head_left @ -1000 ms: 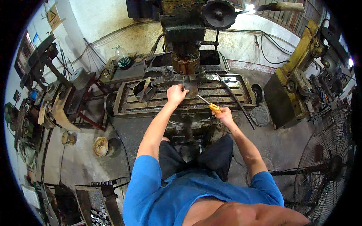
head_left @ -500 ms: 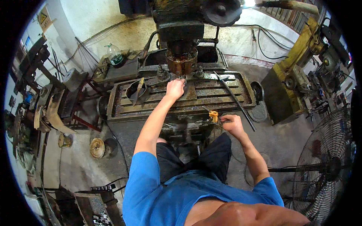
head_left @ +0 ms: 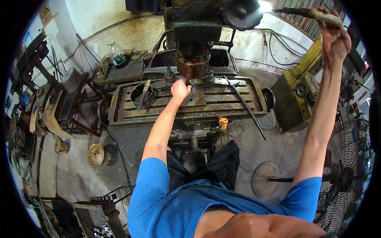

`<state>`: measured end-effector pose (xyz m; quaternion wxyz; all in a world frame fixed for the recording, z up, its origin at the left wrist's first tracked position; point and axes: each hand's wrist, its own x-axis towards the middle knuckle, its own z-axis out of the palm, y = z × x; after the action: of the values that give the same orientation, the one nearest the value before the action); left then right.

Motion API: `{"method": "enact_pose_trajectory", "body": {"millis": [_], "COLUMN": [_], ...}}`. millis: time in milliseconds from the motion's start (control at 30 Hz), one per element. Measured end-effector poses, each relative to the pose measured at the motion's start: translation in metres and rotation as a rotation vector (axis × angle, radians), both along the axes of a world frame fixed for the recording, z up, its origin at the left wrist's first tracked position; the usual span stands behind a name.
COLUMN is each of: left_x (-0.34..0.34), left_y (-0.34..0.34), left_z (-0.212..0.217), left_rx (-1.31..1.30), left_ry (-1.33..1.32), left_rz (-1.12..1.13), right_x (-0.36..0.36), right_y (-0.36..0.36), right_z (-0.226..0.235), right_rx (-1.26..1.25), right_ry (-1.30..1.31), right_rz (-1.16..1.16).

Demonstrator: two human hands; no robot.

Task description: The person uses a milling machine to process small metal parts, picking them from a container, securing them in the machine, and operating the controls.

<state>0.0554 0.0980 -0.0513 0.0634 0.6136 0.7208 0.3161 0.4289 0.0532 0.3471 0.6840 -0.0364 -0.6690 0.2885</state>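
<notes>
My left hand (head_left: 181, 89) is closed beside the milling machine's round spindle head (head_left: 193, 65), fingers curled at a small dark metal part (head_left: 189, 83) just under it. What exactly they grip is hidden by the hand. Up at the far right, my raised right hand (head_left: 336, 43) has its fingers wrapped round the pale end of a long lever (head_left: 319, 16). This lever reaches toward the machine's upper body, beside a bright lamp (head_left: 265, 6). An orange air blow gun (head_left: 223, 123) hangs at the front edge of the slotted machine table (head_left: 158, 116).
On the table's left stands a dark container (head_left: 139, 93) with a brush (head_left: 146, 88) across it. A long metal bar (head_left: 248, 109) slants over its right front edge. A large fan (head_left: 345, 178) stands at right, a plastic bottle (head_left: 118, 57) at back left.
My right hand has gone from beside the orange blow gun up to the lever at far right and closed round it. My left hand stays under the spindle.
</notes>
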Motion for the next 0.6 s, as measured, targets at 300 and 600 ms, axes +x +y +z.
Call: {"method": "enact_pose_trajectory", "body": {"millis": [300,600], "left_x": [0.003,0.006], "left_y": [0.0,-0.006], "left_z": [0.004,0.007], "left_rx": [-0.124,-0.066], "left_ry": [-0.016,-0.003], "left_rz": [0.093,0.105], "right_x": [0.007,-0.008], "right_y": [-0.039,-0.051], "right_z": [-0.134,-0.174], "right_rx": [0.165,0.073], "right_ry": [-0.016,0.077], "right_rz": [-0.3,-0.414]}}
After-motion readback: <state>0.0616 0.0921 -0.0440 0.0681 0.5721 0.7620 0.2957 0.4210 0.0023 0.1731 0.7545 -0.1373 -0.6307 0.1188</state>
